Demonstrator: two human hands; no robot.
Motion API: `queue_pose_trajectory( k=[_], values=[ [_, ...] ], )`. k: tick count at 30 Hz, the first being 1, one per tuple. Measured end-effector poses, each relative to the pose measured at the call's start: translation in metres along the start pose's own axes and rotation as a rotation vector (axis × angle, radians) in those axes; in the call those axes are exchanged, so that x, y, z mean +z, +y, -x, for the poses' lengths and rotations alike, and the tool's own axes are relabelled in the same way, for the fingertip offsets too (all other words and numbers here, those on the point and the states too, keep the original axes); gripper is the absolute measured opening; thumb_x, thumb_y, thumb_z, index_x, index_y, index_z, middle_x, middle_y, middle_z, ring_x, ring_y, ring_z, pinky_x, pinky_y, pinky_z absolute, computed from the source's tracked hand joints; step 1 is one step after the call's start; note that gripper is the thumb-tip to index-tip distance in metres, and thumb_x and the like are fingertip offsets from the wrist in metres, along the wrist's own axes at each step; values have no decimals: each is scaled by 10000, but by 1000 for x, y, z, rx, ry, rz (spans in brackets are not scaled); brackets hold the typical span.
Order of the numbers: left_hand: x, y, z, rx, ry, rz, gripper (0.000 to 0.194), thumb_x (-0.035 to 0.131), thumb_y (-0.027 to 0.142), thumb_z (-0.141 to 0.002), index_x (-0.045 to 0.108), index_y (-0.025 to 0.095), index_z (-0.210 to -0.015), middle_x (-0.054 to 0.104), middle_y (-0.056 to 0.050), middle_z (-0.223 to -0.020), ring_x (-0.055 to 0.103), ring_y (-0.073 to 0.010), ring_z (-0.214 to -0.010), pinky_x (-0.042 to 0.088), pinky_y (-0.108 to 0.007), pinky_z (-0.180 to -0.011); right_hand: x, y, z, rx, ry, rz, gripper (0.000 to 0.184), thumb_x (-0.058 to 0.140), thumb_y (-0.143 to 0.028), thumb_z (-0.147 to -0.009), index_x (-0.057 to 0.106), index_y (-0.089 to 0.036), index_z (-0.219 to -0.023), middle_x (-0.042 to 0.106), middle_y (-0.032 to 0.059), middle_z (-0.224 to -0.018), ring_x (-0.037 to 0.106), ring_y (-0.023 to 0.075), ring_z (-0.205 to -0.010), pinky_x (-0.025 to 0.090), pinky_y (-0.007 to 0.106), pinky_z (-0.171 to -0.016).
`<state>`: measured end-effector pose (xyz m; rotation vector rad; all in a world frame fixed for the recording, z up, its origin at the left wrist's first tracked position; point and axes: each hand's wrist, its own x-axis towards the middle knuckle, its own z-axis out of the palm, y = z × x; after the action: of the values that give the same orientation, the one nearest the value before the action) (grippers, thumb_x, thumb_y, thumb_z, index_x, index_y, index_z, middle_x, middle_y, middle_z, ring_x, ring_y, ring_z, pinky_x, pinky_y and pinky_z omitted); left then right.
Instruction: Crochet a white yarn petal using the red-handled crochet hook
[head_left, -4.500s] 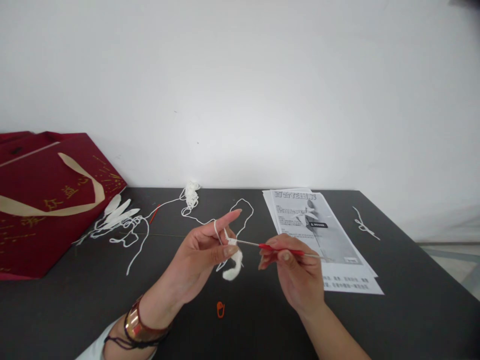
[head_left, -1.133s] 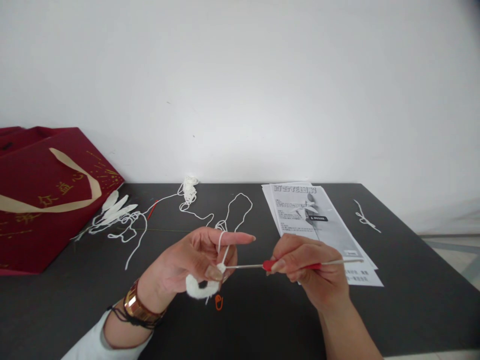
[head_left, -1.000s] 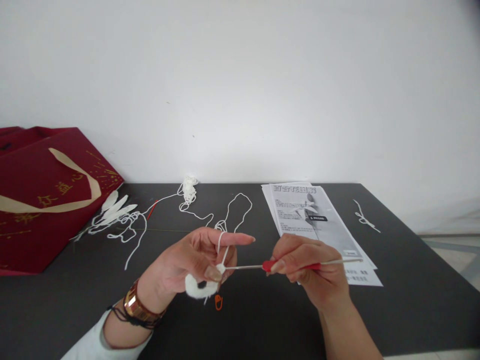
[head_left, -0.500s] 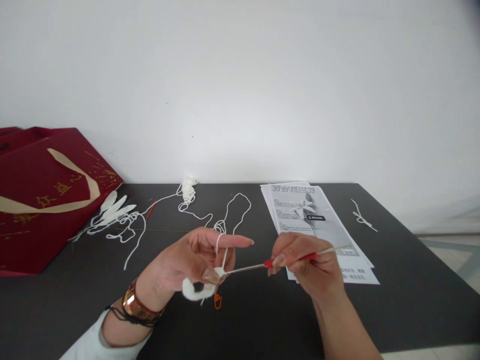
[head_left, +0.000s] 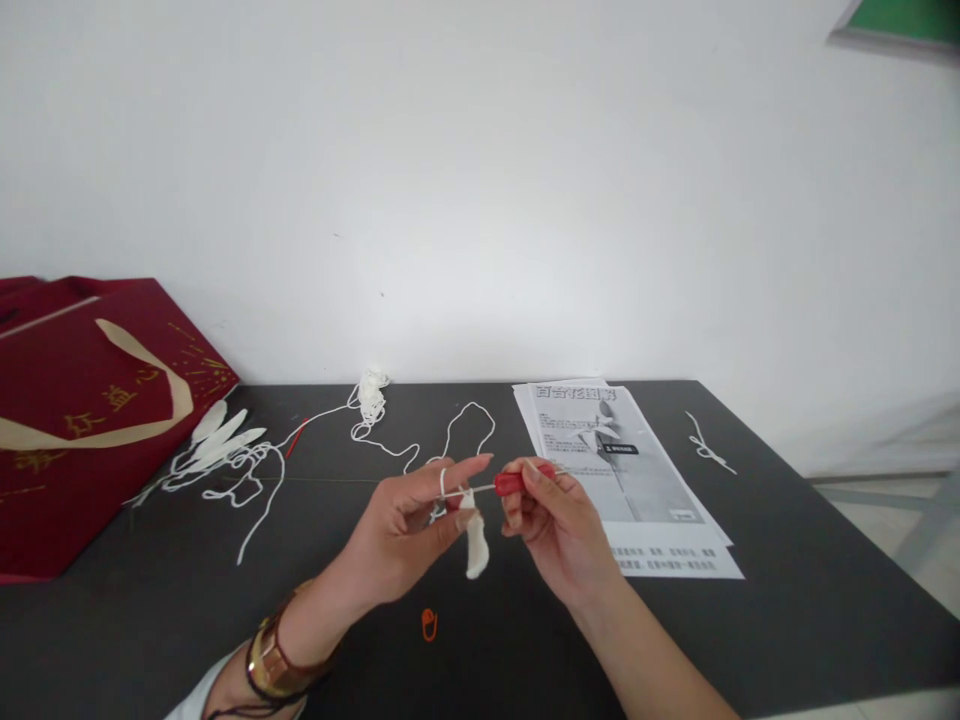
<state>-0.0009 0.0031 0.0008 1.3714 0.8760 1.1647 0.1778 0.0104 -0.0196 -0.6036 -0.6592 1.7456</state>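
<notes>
My left hand [head_left: 409, 530] pinches a small white crocheted piece [head_left: 476, 545] between thumb and fingers. The piece hangs down below the fingertips, and white yarn loops round the outstretched index finger. My right hand [head_left: 559, 530] grips the red handle of a crochet hook [head_left: 510, 484]. Its metal shaft points left and reaches the top of the crocheted piece; the hook's tip is too small to make out. On the black table below lies an orange stitch marker [head_left: 429, 625], apart from both hands.
Printed sheets [head_left: 660, 500] lie behind my right hand. A tangled bundle of white yarn [head_left: 371, 395] sits near the wall. Several white crocheted petals [head_left: 217, 440] and a thin red stick [head_left: 297, 438] lie left, beside a dark red bag [head_left: 97, 380]. A short yarn piece [head_left: 705, 447] is at right.
My right hand and the hook have come closer to my left hand. The crocheted piece, curled sideways before, now hangs down right of the left thumb. The whole view has shifted slightly.
</notes>
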Motion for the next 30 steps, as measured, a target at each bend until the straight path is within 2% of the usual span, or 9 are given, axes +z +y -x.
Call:
queue_pose_trajectory(
  k=[4,6,8,11,15,18,25,27,30],
  values=[
    [9,-16,1,-131,67,110,424,743,199,-782,695,292,-1193,661,10,-727,548,-132,-699,458,-261,-698,3,7,-1,-31,73,-20,213,786,-320,-762,725,-129,-834,707,7,-619,638,82,-500,578,156,-508],
    [11,-24,1,-174,75,180,389,758,222,-770,720,278,-1153,699,0,-741,591,-146,-721,477,-275,-723,3,10,-2,-61,108,-10,227,797,-326,-748,729,-127,-833,702,7,-612,633,85,-504,578,163,-508],
    [13,-30,0,-184,69,229,302,764,234,-761,764,258,-1062,746,-39,-861,635,-190,-840,490,-302,-790,3,12,-3,-82,130,9,235,799,-333,-744,731,-126,-831,697,8,-605,626,87,-499,580,173,-502],
    [14,-37,-1,-179,92,249,200,758,238,-765,796,244,-961,739,-86,-1103,620,-248,-1038,470,-341,-894,2,13,-5,-99,147,21,236,800,-337,-742,733,-131,-834,701,10,-615,625,88,-508,579,175,-494],
    [14,-40,-1,-166,117,244,181,753,228,-769,799,238,-944,729,-94,-1154,598,-265,-1111,428,-364,-962,2,14,-6,-113,150,-1,241,810,-336,-729,731,-136,-839,695,3,-613,617,86,-513,576,173,-482],
    [15,-41,0,-156,130,252,172,759,217,-759,801,242,-924,727,-84,-1163,599,-255,-1109,433,-349,-951,2,17,-7,-106,148,-36,240,815,-329,-724,725,-139,-841,683,-8,-606,603,77,-509,570,166,-483],
    [14,-37,-6,-164,97,266,289,763,242,-755,773,227,-1043,747,-93,-983,657,-227,-899,501,-367,-850,-1,23,-11,-54,124,-10,246,787,-358,-757,706,-148,-857,678,-4,-640,606,80,-538,549,158,-480],
    [11,-34,-8,-150,88,243,272,769,248,-748,780,223,-1019,729,-72,-957,641,-201,-877,504,-313,-803,-2,23,-12,-67,115,13,259,781,-375,-758,705,-149,-859,667,-6,-638,591,84,-530,546,168,-459],
    [4,-32,-12,-132,131,193,175,765,254,-753,803,219,-920,692,-15,-784,592,-129,-746,469,-212,-678,-3,23,-13,-77,110,67,280,783,-395,-746,703,-147,-850,649,-10,-622,555,85,-506,534,177,-423]
  ],
)
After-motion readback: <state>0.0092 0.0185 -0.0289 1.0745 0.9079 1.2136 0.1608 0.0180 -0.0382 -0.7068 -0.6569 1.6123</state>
